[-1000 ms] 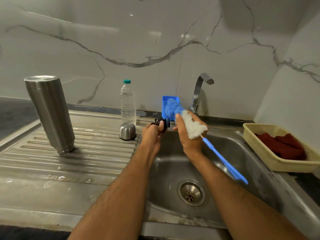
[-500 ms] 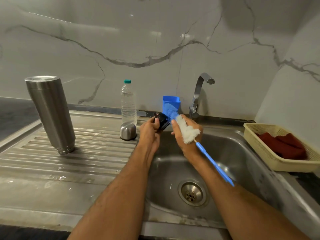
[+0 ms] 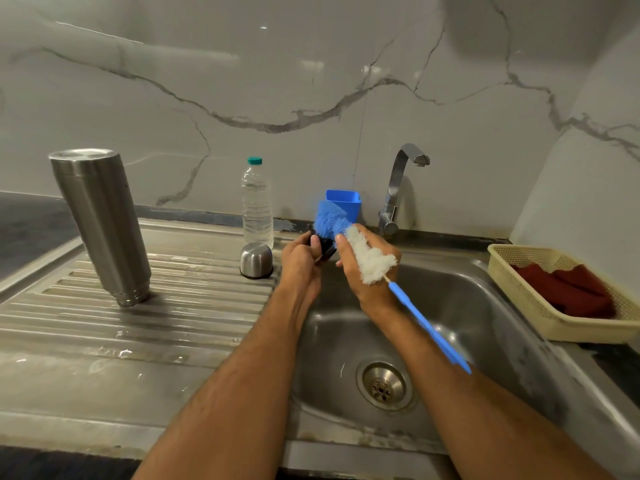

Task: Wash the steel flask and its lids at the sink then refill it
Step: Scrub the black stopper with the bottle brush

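Lid (image 3: 323, 244) pinched in left hand (image 3: 299, 263) over sink (image 3: 491, 306) back-left corner | right hand (image 3: 363, 268) grips brush (image 3: 367, 258) | bristles touch lid from right

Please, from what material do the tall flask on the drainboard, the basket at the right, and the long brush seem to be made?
The flask: brushed steel, by its grey metallic sheen and soft reflections. The basket: probably cream plastic, matte, with fine moulded mesh walls. The brush, gripped by the right hand: blue handle that looks like plastic, with fluffy blue and white bristles, perhaps synthetic fibre; this is uncertain.
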